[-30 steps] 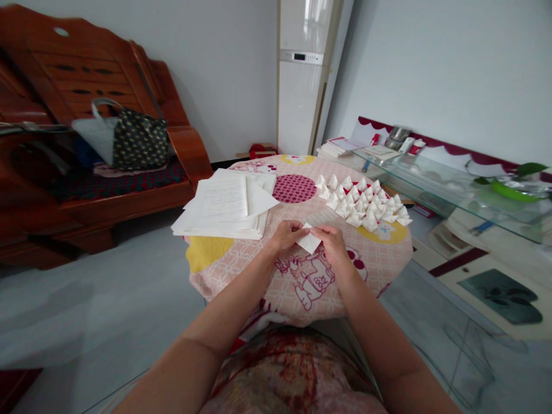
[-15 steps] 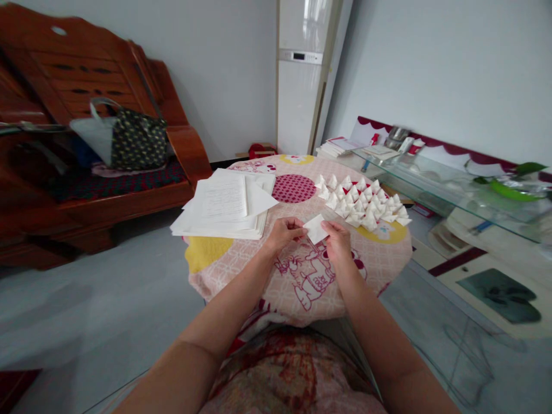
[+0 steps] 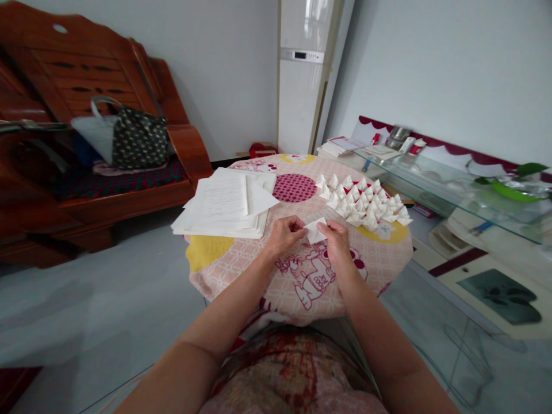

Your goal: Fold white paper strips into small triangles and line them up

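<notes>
Between my hands is a small folded piece of white paper [image 3: 315,231], held just above the cloth-covered table [image 3: 259,270]. My left hand [image 3: 287,234] pinches its left corner between thumb and fingers. On the other side, my right hand [image 3: 337,238] grips the right edge, thumb on top. Beyond my right hand stand several folded white paper shapes [image 3: 364,201] with pointed tips, grouped close together. Left of my left hand lies a stack of white paper sheets [image 3: 219,201], the top one with writing on it.
A glass-topped stand [image 3: 435,178] with cups and a green dish runs along the right. At left is a wooden bench [image 3: 99,63] with a patterned bag [image 3: 140,138] on it. A tall white cabinet-like unit [image 3: 301,98] stands behind the table.
My right thumb and fingers have shifted slightly on the paper, and less of its right part shows. The left hand keeps nearly the same place.
</notes>
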Action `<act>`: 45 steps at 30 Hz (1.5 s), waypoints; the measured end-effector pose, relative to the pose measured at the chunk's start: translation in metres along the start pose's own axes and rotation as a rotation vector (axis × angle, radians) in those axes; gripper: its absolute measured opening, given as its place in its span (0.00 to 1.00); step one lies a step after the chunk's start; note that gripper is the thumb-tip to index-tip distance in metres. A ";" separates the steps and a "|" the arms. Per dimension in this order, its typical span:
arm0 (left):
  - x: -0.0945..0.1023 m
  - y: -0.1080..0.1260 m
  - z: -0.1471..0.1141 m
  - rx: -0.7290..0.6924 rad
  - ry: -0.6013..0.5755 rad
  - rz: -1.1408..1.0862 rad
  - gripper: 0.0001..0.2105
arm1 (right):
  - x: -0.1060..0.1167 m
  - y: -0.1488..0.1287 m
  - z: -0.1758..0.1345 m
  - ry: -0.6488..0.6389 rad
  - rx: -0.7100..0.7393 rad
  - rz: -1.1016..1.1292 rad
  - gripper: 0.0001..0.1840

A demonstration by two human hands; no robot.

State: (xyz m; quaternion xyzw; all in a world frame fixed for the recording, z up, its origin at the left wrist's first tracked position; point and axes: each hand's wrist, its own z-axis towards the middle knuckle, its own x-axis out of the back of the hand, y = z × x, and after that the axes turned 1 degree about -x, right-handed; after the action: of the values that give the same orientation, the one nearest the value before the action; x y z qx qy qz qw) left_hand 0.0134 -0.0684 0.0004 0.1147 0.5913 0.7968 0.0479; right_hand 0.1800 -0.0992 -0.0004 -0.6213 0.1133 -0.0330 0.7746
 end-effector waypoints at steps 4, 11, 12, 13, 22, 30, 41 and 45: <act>0.003 0.004 -0.001 0.135 -0.149 -0.223 0.10 | 0.007 0.000 0.003 -0.037 0.003 -0.018 0.16; 0.010 0.006 -0.002 0.301 -0.205 -0.328 0.09 | 0.014 -0.005 0.003 -0.142 0.048 -0.142 0.15; 0.011 0.006 -0.002 0.299 -0.218 -0.315 0.08 | 0.014 -0.007 0.002 -0.153 0.042 -0.164 0.15; 0.012 0.006 -0.002 0.296 -0.235 -0.300 0.08 | 0.014 -0.009 0.001 -0.160 0.034 -0.183 0.15; 0.013 0.000 0.000 0.166 -0.339 -0.104 0.06 | 0.014 -0.010 0.000 -0.204 -0.001 -0.275 0.16; 0.015 -0.002 -0.002 -0.018 -0.378 0.072 0.11 | 0.014 -0.006 0.001 -0.237 -0.007 -0.271 0.16; 0.016 0.002 -0.005 -0.031 -0.388 0.122 0.16 | 0.018 -0.001 0.004 -0.243 0.035 -0.321 0.17; 0.014 0.002 -0.006 -0.017 -0.370 0.121 0.22 | 0.017 -0.003 0.004 -0.230 0.019 -0.330 0.17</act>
State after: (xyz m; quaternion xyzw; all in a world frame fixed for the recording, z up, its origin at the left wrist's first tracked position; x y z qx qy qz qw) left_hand -0.0016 -0.0715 0.0030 0.2940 0.5577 0.7686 0.1086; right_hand 0.1975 -0.0996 0.0005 -0.6238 -0.0796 -0.0893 0.7724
